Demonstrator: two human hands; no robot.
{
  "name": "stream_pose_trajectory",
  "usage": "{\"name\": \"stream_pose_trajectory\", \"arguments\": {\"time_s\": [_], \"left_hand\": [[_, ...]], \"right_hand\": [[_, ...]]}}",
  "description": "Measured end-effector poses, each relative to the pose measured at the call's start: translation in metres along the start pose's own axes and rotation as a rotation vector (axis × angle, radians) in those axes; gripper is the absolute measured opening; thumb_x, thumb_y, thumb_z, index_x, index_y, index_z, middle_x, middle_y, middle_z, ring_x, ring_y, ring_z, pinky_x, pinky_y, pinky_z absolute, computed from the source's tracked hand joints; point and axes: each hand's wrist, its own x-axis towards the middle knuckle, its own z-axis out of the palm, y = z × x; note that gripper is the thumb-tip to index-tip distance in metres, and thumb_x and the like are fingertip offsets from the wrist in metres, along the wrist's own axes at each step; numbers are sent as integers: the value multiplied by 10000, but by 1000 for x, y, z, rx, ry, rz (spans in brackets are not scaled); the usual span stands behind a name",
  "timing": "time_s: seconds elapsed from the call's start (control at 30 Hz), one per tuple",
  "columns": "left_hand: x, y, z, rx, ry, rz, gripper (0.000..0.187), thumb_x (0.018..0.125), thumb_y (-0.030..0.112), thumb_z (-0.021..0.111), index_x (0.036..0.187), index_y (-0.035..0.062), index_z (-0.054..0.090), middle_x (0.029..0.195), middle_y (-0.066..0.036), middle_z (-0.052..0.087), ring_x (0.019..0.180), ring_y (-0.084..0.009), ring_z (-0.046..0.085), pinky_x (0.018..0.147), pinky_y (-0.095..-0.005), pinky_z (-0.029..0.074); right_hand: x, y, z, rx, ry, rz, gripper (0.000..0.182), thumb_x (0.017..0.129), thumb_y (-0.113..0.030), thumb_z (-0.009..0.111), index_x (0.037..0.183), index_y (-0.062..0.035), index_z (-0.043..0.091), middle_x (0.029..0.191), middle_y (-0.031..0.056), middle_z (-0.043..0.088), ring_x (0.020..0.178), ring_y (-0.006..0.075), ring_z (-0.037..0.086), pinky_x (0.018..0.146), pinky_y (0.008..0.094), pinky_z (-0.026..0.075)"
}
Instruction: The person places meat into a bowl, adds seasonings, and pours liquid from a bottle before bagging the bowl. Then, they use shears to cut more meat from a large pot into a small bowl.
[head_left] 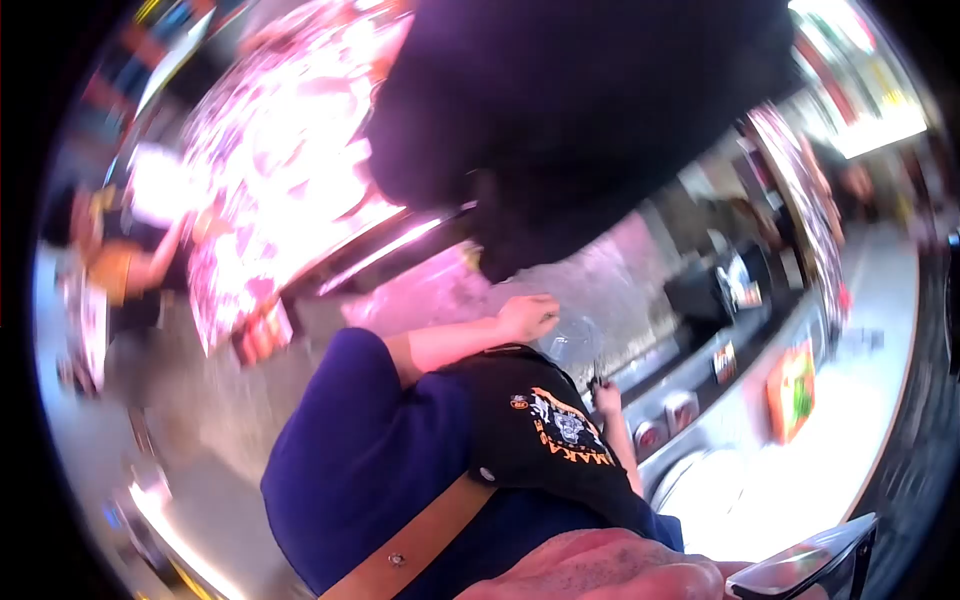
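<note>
My left hand (530,318) is stretched across in front of my black apron (500,410), its fingers curled. Whether it holds anything is too blurred to tell. Just beyond its fingertips is a clear, see-through thing (576,338) that looks like thin plastic. My right hand (607,400) is lower, beside the apron's printed front, with its fingers closed around a small black object (596,384). That object's kind cannot be made out. Both hands are near a pinkish, shiny work surface (630,265).
A large dark shape (580,110) covers the top middle. Left of it glows a bright pink-lit display (280,150). Farther left, a person (120,265) stands by it. A black device (715,290) and a green and orange package (792,392) are along the right counter (870,370).
</note>
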Motion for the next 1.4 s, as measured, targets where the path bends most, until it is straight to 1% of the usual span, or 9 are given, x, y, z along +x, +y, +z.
{"name": "stream_pose_trajectory", "arguments": {"time_s": [0.27,0.67,0.93,0.97,1.13,1.23,1.27,1.33,1.4], "left_hand": [[231,17,182,-351,-94,-363,258,848,273,621,869,16,610,796,-193,639,745,-308,635,683,-411,479],[589,-79,235,-827,711,-904,206,807,194,572,809,-4,628,754,-98,621,644,-199,585,603,-379,462],[792,-163,146,-727,1323,-921,396,895,280,625,1054,-81,657,1031,-182,686,984,-246,638,873,-377,482],[809,-181,124,-632,1301,-1123,419,886,276,677,1119,-70,644,1063,-163,681,1006,-247,628,886,-377,480],[813,-266,64,-791,1483,-921,400,819,280,770,1088,-1,673,928,-116,689,857,-202,640,748,-335,510],[780,-203,12,-49,1005,-1206,303,845,252,749,1034,23,690,810,-91,669,794,-194,638,679,-301,501],[750,-348,51,-331,1107,-987,292,894,302,696,993,27,705,758,-80,661,749,-171,627,659,-278,478],[757,-225,18,-289,1045,-1063,435,928,425,635,926,-7,691,744,-47,662,721,-138,590,680,-307,462],[730,-248,33,-195,1052,-1071,364,946,349,629,970,-7,703,787,-46,666,751,-140,602,706,-309,471]], "right_hand": [[6,24,-73,1096,150,-60,169,928,-131,629,1018,-69,500,759,40,601,577,138,571,490,280,452],[135,-22,-194,1152,277,-62,183,938,-89,632,1011,-51,469,746,13,547,612,114,541,532,237,433],[330,-159,-330,959,64,-196,270,925,-65,631,1127,-54,452,784,1,564,641,85,544,554,234,435],[352,-183,-349,991,-33,-230,270,914,-23,624,1126,-47,459,823,14,605,663,83,565,565,230,444],[484,-288,-407,634,-191,-420,266,902,19,594,1139,-29,483,915,44,636,798,103,615,681,241,492],[561,-371,-439,375,-218,-655,333,881,-4,618,1183,-26,480,982,64,639,871,132,621,771,277,502],[582,-406,-448,353,-234,-722,357,869,-16,628,1194,-35,480,974,72,641,879,137,623,783,283,503],[609,-492,-478,233,-268,-805,373,852,-38,642,1194,-42,493,952,72,641,866,152,629,783,298,508],[633,-578,-497,-18,-238,-866,385,834,-79,656,1192,-45,518,945,92,651,853,196,648,786,333,516]]}}
